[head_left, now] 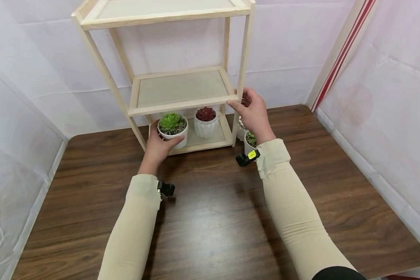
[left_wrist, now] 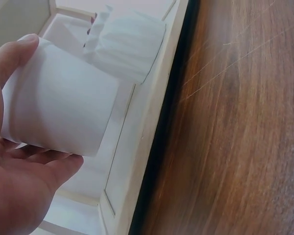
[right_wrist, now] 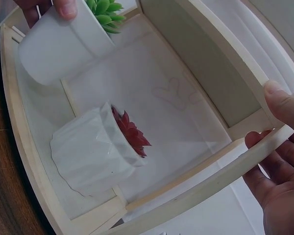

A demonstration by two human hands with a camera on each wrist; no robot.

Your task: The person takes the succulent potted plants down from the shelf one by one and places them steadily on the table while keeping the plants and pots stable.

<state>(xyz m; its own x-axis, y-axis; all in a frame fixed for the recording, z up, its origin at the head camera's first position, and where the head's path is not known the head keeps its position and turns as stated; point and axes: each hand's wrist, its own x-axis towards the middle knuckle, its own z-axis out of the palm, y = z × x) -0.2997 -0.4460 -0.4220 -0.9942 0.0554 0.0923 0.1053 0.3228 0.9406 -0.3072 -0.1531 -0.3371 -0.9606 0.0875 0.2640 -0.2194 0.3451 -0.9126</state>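
My left hand (head_left: 157, 147) grips a smooth white pot (left_wrist: 63, 98) with a green succulent (head_left: 170, 121) in dark gravel, thumb on one side and fingers round the other. It is held over the bottom shelf of a pale wooden rack (head_left: 182, 104), at the left. Beside it on that shelf stands a ribbed white pot (right_wrist: 90, 152) with a dark red succulent (head_left: 205, 114). My right hand (head_left: 253, 111) holds the rack's right front post at the middle shelf, the thumb in front and the fingers curled behind.
Two more potted plants stand on the dark wooden table (head_left: 203, 217) right of the rack; the nearer, a green plant in a white pot (head_left: 249, 144), is partly hidden by my right wrist. White cloth (head_left: 283, 46) hangs behind the rack and along both sides.
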